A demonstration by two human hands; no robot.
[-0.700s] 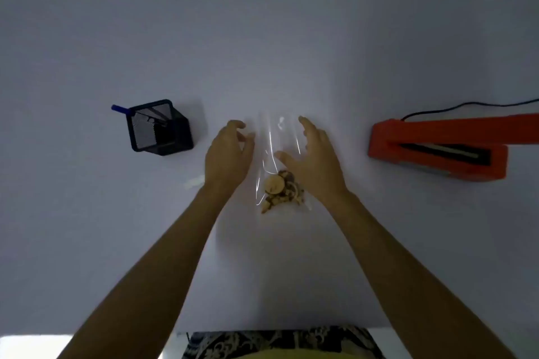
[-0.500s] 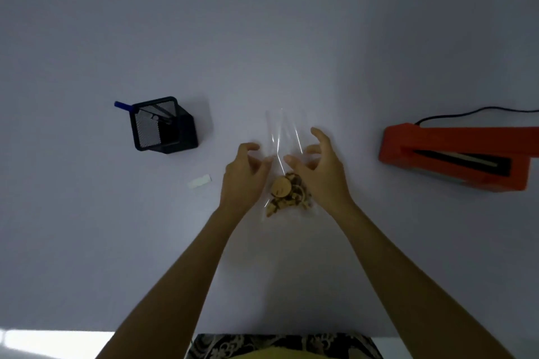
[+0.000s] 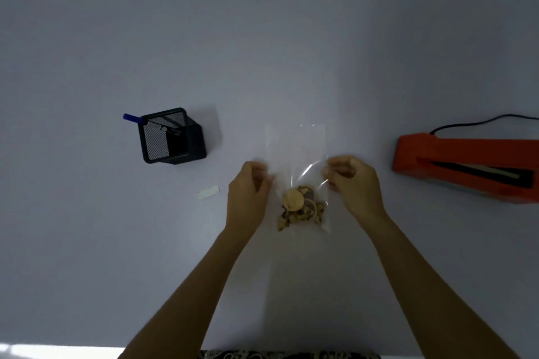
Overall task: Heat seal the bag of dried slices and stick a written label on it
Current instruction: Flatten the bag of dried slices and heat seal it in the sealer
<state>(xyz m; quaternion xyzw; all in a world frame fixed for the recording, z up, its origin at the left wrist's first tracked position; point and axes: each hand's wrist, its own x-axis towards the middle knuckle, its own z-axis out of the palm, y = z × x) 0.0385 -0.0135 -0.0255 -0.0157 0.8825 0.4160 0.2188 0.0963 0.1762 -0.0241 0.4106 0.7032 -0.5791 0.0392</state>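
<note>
1. The bag (image 3: 296, 166) lies flat near the middle of the bench (image 3: 262, 52). Its long axis runs from the near edge toward the far edge, with the mouth pointing away from the person and the slices (image 3: 300, 207) bunched at the near end.
2. The left hand (image 3: 248, 195) is curled, its fingertips pinched on the bag's left edge about halfway along. The right hand (image 3: 353, 181) is curled the same way on the right edge. Between them the film is drawn taut across its width.
3. The sealer (image 3: 466, 166) sits at the bench's right edge, well apart from the bag, its slot running roughly left to right. The right hand is the nearer one to it.
4. My judgement: the empty far end must go into the slot, so the bag has to travel right and turn until its mouth lies along the sealing bar, slices trailing.
5. The label (image 3: 208, 192) lies just left of the left hand. The holder (image 3: 172, 137) with a pen (image 3: 131, 118) stands farther left, toward the far edge.
</note>
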